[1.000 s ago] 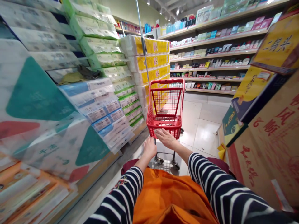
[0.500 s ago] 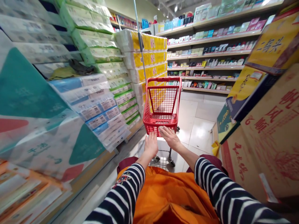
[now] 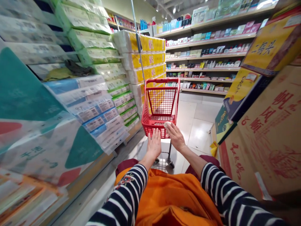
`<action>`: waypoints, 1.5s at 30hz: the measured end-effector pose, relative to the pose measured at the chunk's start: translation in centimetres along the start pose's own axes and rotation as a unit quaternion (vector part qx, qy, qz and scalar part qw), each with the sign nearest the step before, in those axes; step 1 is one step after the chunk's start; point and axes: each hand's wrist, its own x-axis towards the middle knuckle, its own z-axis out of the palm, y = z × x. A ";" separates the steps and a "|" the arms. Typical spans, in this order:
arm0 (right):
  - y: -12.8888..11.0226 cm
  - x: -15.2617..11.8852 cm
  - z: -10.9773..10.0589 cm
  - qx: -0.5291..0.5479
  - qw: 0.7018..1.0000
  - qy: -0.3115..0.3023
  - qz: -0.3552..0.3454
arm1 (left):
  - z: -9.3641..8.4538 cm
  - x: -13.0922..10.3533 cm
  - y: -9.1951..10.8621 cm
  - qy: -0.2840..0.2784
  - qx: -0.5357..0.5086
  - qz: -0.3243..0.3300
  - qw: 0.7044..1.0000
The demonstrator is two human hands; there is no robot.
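Observation:
A red plastic shopping cart (image 3: 161, 84) with a mesh basket stands right in front of me. My left hand (image 3: 154, 145) rests at the basket's near lower side, fingers stretched out and apart, with nothing in it. Beside it, my right hand (image 3: 176, 136) is at the near right corner of the basket. Its fingers are closed on a small crumpled white wipe (image 3: 167, 124), pressed to the red rim. Whether it is paper or cloth I cannot make out.
Stacked tissue packs (image 3: 94, 110) line the left, with yellow packs (image 3: 152, 59) farther back. On the right are cardboard cartons (image 3: 270, 125) and yellow boxes (image 3: 265, 47). Shelves of small goods (image 3: 207, 70) stand behind the cart, on a tiled floor (image 3: 197, 125).
My right hand has moved a little right along the basket rim, and the white wipe shows more plainly. My left hand has shifted slightly right. The view has turned a little.

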 end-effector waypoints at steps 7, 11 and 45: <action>-1.3 -4.7 3.9 -0.012 0.998 -0.067 0.001 | 0.6 -0.5 0.2 -0.005 0.005 0.013 1.000; -1.8 -5.3 3.6 0.009 0.998 -0.068 -0.011 | 1.2 -0.8 -0.5 -0.025 0.000 -0.006 1.000; -7.3 3.9 5.6 0.029 0.981 -0.145 -0.122 | 0.7 -1.4 -6.5 -0.023 0.045 -0.121 0.991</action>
